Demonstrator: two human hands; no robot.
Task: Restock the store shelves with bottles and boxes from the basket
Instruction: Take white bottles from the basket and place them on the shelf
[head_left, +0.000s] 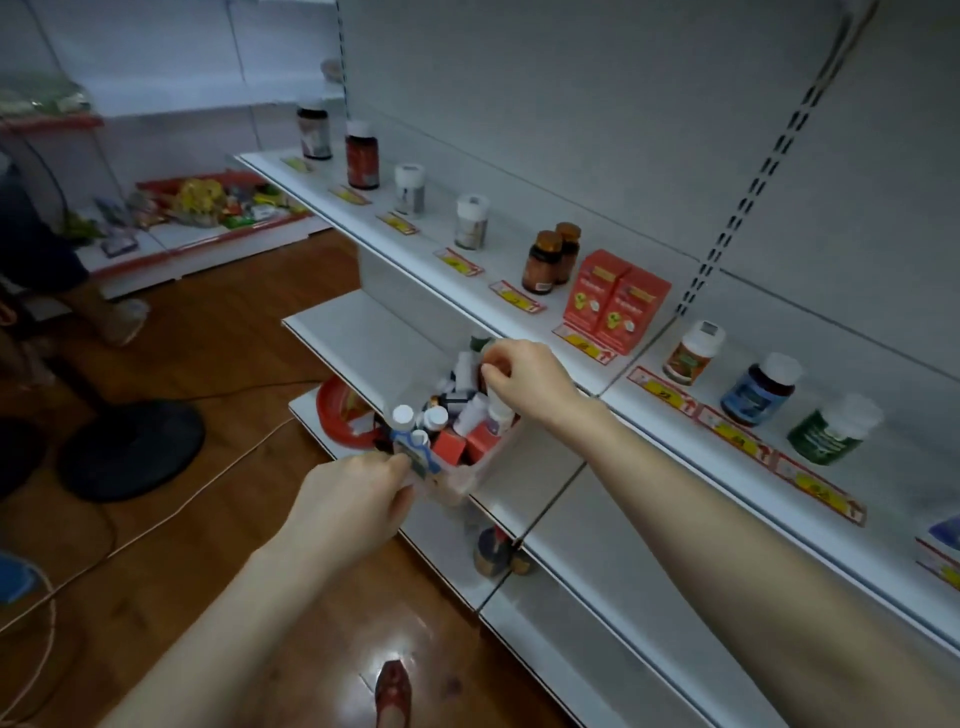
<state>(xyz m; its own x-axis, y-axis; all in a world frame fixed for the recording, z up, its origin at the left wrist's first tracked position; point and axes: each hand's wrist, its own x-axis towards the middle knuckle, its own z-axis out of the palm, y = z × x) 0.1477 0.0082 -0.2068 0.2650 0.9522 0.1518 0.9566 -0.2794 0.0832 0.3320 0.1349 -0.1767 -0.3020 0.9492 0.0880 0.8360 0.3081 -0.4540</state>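
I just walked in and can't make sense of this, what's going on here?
A person is restocking a store shelf from a clear basket full of bottles and boxes. The left hand grips the basket's near rim, while the right hand reaches in, fingers closing on a bottle. Bottles and two red boxes already stand on the upper shelf.

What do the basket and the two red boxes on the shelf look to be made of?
Basket: apparently clear plastic, since its contents show through the wall. Two red boxes: likely printed cardboard with a slight sheen, given their sharp folded edges.
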